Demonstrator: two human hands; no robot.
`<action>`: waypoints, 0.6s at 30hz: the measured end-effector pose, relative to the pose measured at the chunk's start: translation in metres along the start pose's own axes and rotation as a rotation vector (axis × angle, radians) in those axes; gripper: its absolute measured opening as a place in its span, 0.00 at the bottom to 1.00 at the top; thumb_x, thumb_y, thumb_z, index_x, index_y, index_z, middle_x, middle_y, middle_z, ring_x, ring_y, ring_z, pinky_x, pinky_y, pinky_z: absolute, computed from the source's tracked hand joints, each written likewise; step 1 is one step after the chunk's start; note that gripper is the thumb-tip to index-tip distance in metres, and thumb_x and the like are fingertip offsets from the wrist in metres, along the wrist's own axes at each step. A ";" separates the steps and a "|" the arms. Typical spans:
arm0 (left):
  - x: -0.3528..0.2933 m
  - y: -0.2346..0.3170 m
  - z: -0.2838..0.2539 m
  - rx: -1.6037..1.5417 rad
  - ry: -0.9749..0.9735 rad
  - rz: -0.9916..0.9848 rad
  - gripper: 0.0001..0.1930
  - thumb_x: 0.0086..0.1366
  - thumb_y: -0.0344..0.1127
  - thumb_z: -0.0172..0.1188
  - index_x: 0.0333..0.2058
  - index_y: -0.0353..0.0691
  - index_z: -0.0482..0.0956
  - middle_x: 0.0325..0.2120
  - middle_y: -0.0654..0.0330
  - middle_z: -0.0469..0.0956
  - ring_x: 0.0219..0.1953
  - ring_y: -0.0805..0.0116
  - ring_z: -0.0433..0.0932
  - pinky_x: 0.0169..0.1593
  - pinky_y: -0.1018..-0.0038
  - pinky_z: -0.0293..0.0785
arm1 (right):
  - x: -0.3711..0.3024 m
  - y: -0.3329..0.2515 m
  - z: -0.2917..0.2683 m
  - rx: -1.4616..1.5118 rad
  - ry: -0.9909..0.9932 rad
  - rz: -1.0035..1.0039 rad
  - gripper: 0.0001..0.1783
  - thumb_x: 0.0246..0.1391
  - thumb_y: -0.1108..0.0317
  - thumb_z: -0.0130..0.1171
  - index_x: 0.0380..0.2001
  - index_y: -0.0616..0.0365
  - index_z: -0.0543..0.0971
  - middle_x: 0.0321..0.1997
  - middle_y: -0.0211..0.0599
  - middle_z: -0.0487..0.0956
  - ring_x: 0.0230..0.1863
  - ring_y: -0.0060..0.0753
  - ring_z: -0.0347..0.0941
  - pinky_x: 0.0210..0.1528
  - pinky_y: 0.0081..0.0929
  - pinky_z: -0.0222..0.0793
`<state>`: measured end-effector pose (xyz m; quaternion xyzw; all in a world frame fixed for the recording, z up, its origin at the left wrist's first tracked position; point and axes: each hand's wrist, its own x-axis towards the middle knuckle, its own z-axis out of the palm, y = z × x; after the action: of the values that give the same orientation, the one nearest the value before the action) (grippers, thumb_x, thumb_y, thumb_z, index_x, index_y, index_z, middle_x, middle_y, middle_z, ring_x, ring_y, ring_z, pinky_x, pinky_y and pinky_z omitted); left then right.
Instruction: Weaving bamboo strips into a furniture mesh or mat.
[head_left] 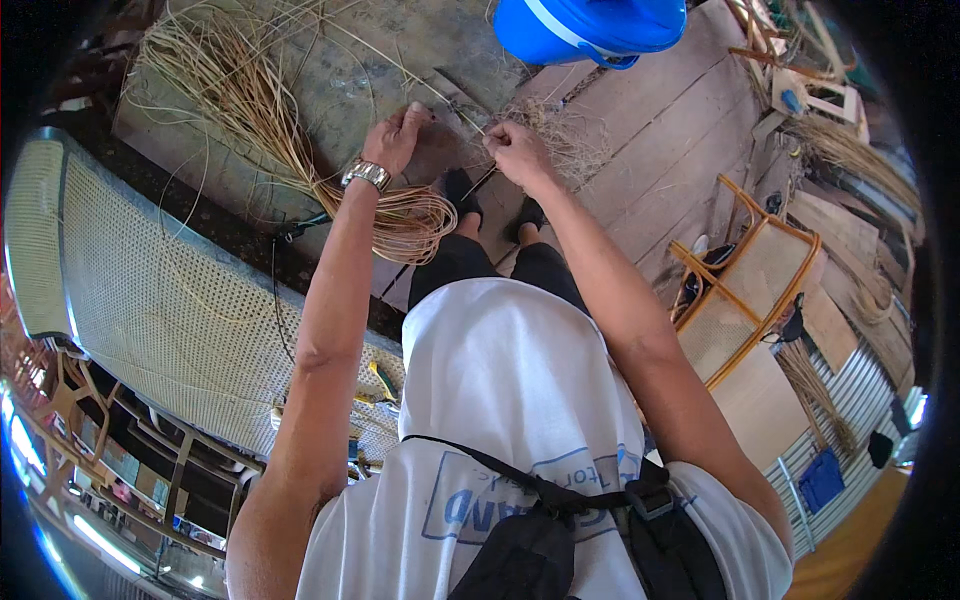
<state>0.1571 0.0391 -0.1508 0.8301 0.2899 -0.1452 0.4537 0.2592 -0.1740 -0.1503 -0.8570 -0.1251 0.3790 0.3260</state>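
Observation:
My right hand [520, 153] is closed, its fingertips pinching one end of a pale rattan strand [405, 72]. That strand runs up and to the left across the floor. Left of it, my left hand [393, 140], with a metal watch [367, 174] on the wrist, has its thumb held apart; nothing shows in it, though its other fingers are partly hidden. Beside and below the left hand lies a long bundle of rattan strands [270, 120], its looped end [420, 222] near my feet. Thin tangled fibre scraps [570, 140] lie just right of my right hand.
A blue bucket [590, 30] with a lid stands beyond my hands. A long woven cane panel [180, 260] is on my left. At right is a cane-and-wood frame [765, 270], with boards and more bundled strands [855, 150]. A yellow-handled tool [381, 380] sits near my left elbow.

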 end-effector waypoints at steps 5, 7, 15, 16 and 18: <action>0.004 -0.006 0.008 -0.093 0.061 -0.027 0.18 0.69 0.51 0.50 0.46 0.45 0.78 0.33 0.45 0.82 0.40 0.42 0.80 0.42 0.57 0.75 | 0.001 0.000 0.002 0.022 -0.010 0.032 0.14 0.55 0.58 0.62 0.38 0.57 0.81 0.37 0.46 0.82 0.41 0.48 0.78 0.43 0.42 0.72; 0.011 -0.009 0.009 0.009 0.091 -0.038 0.18 0.68 0.51 0.51 0.46 0.46 0.78 0.33 0.45 0.81 0.40 0.42 0.80 0.43 0.56 0.75 | 0.000 -0.005 0.001 -0.002 0.003 0.027 0.15 0.55 0.57 0.62 0.37 0.59 0.81 0.37 0.47 0.81 0.41 0.49 0.78 0.43 0.43 0.71; 0.013 -0.001 0.010 0.200 0.147 -0.017 0.18 0.68 0.53 0.52 0.45 0.49 0.81 0.34 0.47 0.82 0.40 0.43 0.80 0.44 0.54 0.76 | 0.001 0.009 -0.002 -0.005 -0.028 -0.038 0.19 0.56 0.52 0.60 0.37 0.59 0.81 0.39 0.50 0.81 0.43 0.50 0.77 0.44 0.43 0.71; 0.011 0.002 0.010 0.183 0.143 -0.038 0.18 0.67 0.53 0.53 0.45 0.49 0.81 0.34 0.47 0.82 0.40 0.43 0.80 0.44 0.54 0.76 | -0.003 0.017 -0.005 -0.026 -0.068 -0.071 0.20 0.56 0.51 0.60 0.37 0.59 0.81 0.39 0.49 0.81 0.43 0.51 0.77 0.44 0.43 0.71; 0.009 0.007 0.011 0.162 0.139 -0.053 0.18 0.67 0.53 0.54 0.45 0.49 0.81 0.34 0.48 0.82 0.40 0.44 0.80 0.44 0.55 0.76 | -0.013 0.073 -0.010 -0.087 -0.082 0.003 0.20 0.57 0.51 0.59 0.36 0.59 0.81 0.39 0.50 0.81 0.44 0.51 0.77 0.44 0.43 0.71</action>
<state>0.1688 0.0308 -0.1568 0.8642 0.3298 -0.1224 0.3599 0.2551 -0.2398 -0.1858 -0.8543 -0.1532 0.4086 0.2825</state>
